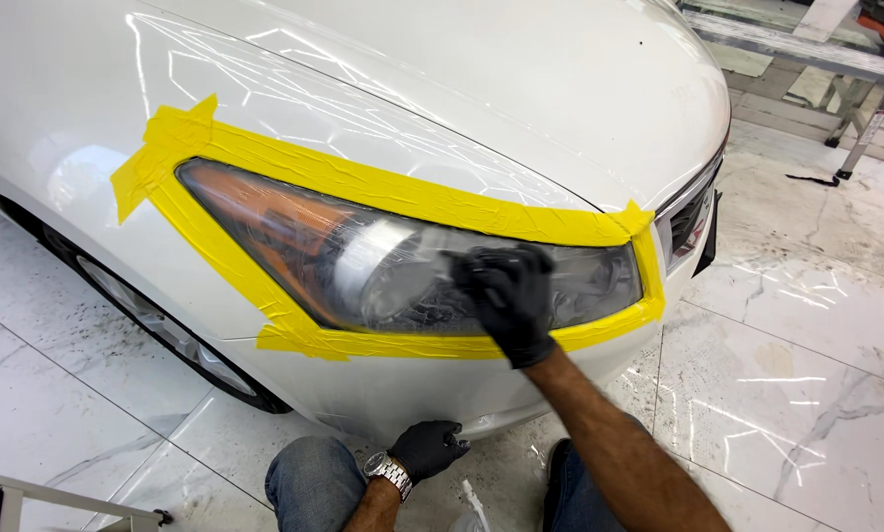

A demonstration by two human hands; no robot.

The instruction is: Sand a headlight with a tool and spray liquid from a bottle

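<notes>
The person is wearing black gloves on the left hand (425, 448) and right hand (509, 296), a silver wristwatch (388, 473), and blue jeans (314, 483).

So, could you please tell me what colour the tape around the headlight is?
Yellow tape, in the head view.

Open marble floor (807, 325) right of bumper (383, 389); knees (314, 483) below.

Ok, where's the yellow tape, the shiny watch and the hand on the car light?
yellow tape (363, 180): head view, on the strip above the headlight.
watch (388, 471): head view, on the metal band at the left wrist.
right hand (511, 296): head view, on the back of the black glove.
</notes>
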